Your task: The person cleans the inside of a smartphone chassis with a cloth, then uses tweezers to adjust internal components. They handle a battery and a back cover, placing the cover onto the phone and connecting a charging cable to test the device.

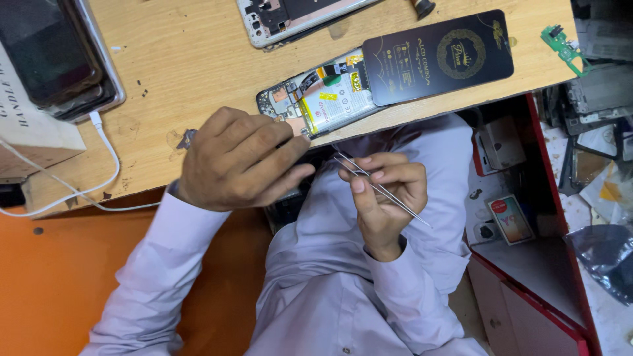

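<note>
Phone: opened phone lies on the table, right at its near edge, back cover off, battery and small boards showing.
Black panel: a dark rectangular panel with gold print overlaps the far-right end of the phone.
Left hand: left hand sits at the phone's near-left corner, fingers curled and pinched together against that corner; whether anything small is caught between them, I cannot tell.
Right hand: right hand hangs just off the table edge, below the phone, fingers closed around a pair of thin metal tweezers.
Tweezers: tips point up toward the phone's near edge, not yet touching it; nothing visible between the tips.
Step in hand: looks like inside work on the phone, one hand steadying, the tool being readied.
Next move calls for: a steady frame and a fine, light approach of the tips to the small parts by the corner.
Around: a second phone frame lies beyond the phone; a white cable runs well to its left.
</note>
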